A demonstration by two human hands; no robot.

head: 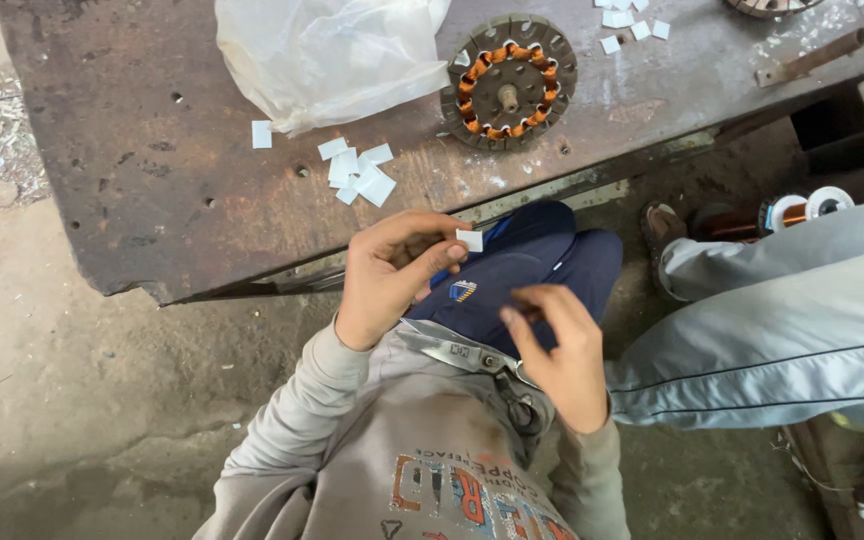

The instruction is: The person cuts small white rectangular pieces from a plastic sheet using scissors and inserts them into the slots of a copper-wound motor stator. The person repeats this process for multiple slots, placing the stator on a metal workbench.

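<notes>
Closest to me, a pair of metal scissors (460, 352) lies across my lap against my grey sweatshirt, blades pointing to my left. My right hand (555, 352) hovers just above their pivot, fingers curled in with the thumb and forefinger pressed together; whether anything tiny sits between them I cannot tell. My left hand (389, 272) is raised a little farther out, pinching a small white paper slip (469, 240) between thumb and fingertips, so the slip hangs in the air above my dark blue knee, just short of the bench edge. Between my two hands there is a narrow gap over the trouser leg.

To my right another person's grey-trousered leg (782, 320) crowds in close, leaving little side room there; bare concrete floor (62, 340) lies open on my left.

Beyond the slip runs the near edge of the rusty metal bench (152, 160). Just past that edge sits a small heap of white paper slips (357, 172), with one stray piece (262, 134) off to its left. Farther back rest a crumpled clear plastic bag (327, 55) and, beside it, a round motor stator with copper windings (508, 82). More white slips (627, 22) lie scattered at the far edge.
</notes>
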